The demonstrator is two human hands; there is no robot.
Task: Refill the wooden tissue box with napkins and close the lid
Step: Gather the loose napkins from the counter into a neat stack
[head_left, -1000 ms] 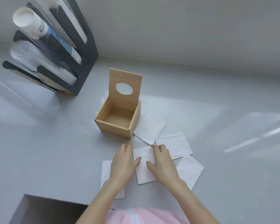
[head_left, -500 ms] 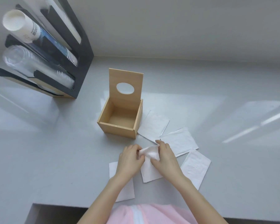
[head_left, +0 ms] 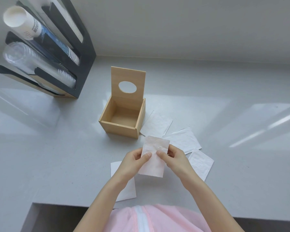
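The wooden tissue box (head_left: pixel 119 130) stands in the middle of the grey counter, empty inside. Its lid (head_left: pixel 128 77), with an oval hole, stands upright at the back. Just in front of the box I hold one white napkin (head_left: pixel 153 162) off the counter. My left hand (head_left: pixel 132 162) pinches its left edge and my right hand (head_left: pixel 173 159) pinches its right edge. Three more napkins lie flat to the right of the box: one (head_left: pixel 156 125) beside it, one (head_left: pixel 182 138) further right, one (head_left: pixel 201 163) nearer me. Another napkin (head_left: pixel 127 190) lies under my left forearm.
A black cup dispenser (head_left: pixel 70 47) with paper and clear plastic cups stands at the back left. The wall runs along the far edge of the grey counter (head_left: pixel 49 156). The counter's near edge is just in front of my pink top.
Both hands gathered the napkin that lay flat in front of me and lifted it off the counter. It is now held up between them, closer to the box.
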